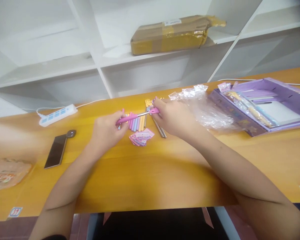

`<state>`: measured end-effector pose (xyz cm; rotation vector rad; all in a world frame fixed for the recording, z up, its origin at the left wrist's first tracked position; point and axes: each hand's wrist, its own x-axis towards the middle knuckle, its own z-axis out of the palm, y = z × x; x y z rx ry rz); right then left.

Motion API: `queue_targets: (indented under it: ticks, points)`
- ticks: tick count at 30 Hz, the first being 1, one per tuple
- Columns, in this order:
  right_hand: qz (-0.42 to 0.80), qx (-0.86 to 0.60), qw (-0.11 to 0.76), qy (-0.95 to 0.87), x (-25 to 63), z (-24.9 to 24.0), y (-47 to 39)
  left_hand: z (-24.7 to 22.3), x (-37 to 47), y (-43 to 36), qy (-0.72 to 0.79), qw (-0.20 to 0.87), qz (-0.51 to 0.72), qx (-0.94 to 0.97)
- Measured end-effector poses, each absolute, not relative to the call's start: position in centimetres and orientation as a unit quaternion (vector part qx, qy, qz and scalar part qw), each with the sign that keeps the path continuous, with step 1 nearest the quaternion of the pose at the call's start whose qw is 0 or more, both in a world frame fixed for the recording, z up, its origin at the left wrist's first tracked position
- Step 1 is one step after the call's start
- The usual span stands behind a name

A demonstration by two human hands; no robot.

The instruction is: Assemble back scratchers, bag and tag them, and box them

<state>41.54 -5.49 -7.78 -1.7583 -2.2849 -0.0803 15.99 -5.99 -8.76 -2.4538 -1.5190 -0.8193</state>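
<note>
My left hand (pixel 107 129) is closed round the pink barrel (pixel 127 118) of what looks like a pen. A silver metal rod (pixel 143 114) runs from the barrel to a pink end piece (pixel 154 110), which the fingers of my right hand (pixel 171 115) pinch. Below the pen, a row of pink, purple, blue and yellow tubes (pixel 137 123) lies on the table. Several small printed cards (pixel 141 136) are fanned out in front of them. Metal rods (pixel 160 129) lie beside my right hand, and small yellow pieces (pixel 148 102) sit behind it.
Clear plastic bags (pixel 210 115) lie right of my hands, beside a purple box (pixel 255 130) holding bagged pens. A phone (pixel 56 151), a small dark object (pixel 71 133) and a power strip (pixel 58 115) are at left. A taped parcel (pixel 170 36) rests on the shelf behind.
</note>
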Motion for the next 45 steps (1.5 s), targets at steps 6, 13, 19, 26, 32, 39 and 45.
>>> queue_targets:
  ticks: [6, 13, 19, 26, 32, 39, 45]
  points:
    - [-0.03, -0.612, 0.1, -0.784, 41.2, -6.7, -6.5, -8.2, 16.0, -6.1, -0.535, 0.1, -0.171, -0.821]
    - [-0.062, -0.608, 0.115, -0.783, 41.8, -6.8, -6.6, -8.5, 16.3, -6.4, -0.522, 0.099, -0.119, -0.839]
    - [-0.093, -0.592, 0.142, -0.788, 42.8, -7.4, -6.0, -8.4, 17.6, -6.7, -0.552, 0.09, -0.029, -0.829]
    - [-0.088, -0.617, 0.065, -0.779, 41.9, -6.4, -6.7, -8.1, 17.1, -6.2, -0.606, 0.113, 0.012, -0.787]
    - [-0.085, -0.613, 0.063, -0.783, 41.5, -6.6, -6.8, -8.7, 16.5, -5.5, -0.619, 0.121, -0.031, -0.776]
    - [-0.083, -0.596, 0.073, -0.795, 41.2, -6.5, -7.1, -9.0, 16.1, -6.0, -0.538, 0.184, -0.118, -0.814]
    - [-0.107, -0.638, 0.114, -0.754, 43.3, -6.0, -6.2, -7.7, 13.0, -4.5, -0.563, 0.15, -0.089, -0.808]
